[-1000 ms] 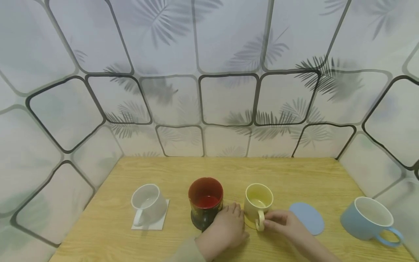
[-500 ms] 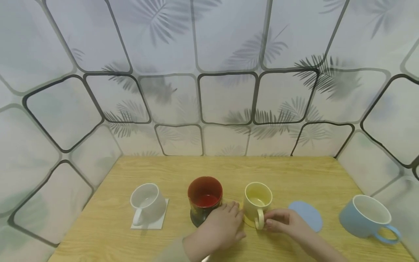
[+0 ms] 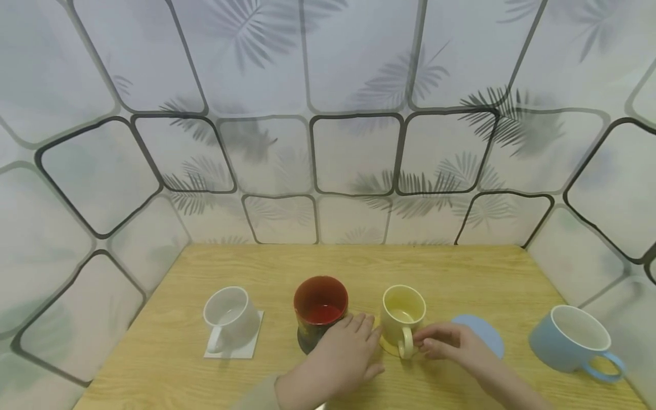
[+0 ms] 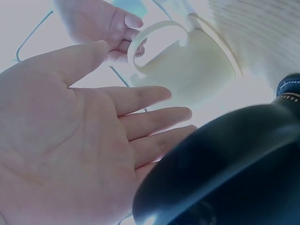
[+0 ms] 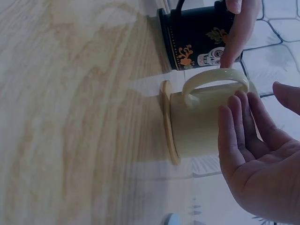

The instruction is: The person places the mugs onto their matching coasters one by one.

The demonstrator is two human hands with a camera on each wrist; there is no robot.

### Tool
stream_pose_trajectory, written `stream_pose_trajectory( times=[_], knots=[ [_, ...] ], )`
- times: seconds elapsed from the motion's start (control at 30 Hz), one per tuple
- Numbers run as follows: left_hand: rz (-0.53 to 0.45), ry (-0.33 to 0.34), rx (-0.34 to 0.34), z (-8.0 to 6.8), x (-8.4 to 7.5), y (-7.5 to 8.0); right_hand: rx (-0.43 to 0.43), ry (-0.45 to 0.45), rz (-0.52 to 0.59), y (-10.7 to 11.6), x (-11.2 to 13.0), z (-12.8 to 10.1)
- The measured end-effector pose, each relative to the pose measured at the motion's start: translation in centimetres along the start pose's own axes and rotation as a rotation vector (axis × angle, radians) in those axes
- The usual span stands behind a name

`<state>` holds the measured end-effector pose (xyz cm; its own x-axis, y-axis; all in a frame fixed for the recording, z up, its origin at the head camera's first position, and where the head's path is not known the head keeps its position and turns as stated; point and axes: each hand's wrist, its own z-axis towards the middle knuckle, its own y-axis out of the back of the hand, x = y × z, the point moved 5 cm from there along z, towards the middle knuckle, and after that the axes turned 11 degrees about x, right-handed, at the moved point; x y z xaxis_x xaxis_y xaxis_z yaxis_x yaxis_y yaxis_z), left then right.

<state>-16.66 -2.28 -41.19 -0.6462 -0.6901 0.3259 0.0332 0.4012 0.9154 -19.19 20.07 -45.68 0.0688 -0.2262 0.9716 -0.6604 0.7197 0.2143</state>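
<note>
From the head view we see the yellow cup (image 3: 404, 319) at the lower middle of the frame, standing upright on a yellow coaster (image 3: 385, 344) on the wooden surface (image 3: 461, 273), its handle turned toward us. Our left hand (image 3: 342, 356) lies flat just left of it, fingers straight, between the cup and the dark cup with the red inside (image 3: 320, 312). Our right hand (image 3: 453, 347) sits just right of the handle, partly over the blue coaster (image 3: 487, 336).

The left wrist view shows what the head view hides: the left palm (image 4: 70, 140) is spread open and holds nothing, with the dark cup (image 4: 225, 173) close against the fingers at lower right, and the right fingertips (image 4: 129, 23) at the yellow handle (image 4: 154, 40) in the upper part of the frame.

The right wrist view shows the right hand (image 5: 258, 154) open, fingers straight and at the cup's wall (image 5: 197, 122); we cannot tell whether they touch. It also shows the painted pattern on the dark cup (image 5: 197, 40).

Further off in the head view stand a white cup (image 3: 230, 316) on a white coaster (image 3: 241, 350) at lower left and a blue cup (image 3: 571, 339) at lower right.
</note>
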Motion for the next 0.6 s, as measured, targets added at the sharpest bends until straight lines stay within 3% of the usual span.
stream_pose_trajectory(
  times=[0.27,0.43,0.6],
  knots=[
    [0.031,-0.013,-0.069,-0.6,0.2,1.4,-0.061,0.035,-0.078,1.2,1.1,-0.6],
    [0.047,-0.029,-0.102,-0.7,0.2,2.0,-0.06,-0.005,-0.067,2.0,1.1,-0.7],
    [0.061,-0.039,-0.144,-0.8,0.3,2.5,-0.054,0.01,-0.056,2.7,1.4,-1.1]
  ],
)
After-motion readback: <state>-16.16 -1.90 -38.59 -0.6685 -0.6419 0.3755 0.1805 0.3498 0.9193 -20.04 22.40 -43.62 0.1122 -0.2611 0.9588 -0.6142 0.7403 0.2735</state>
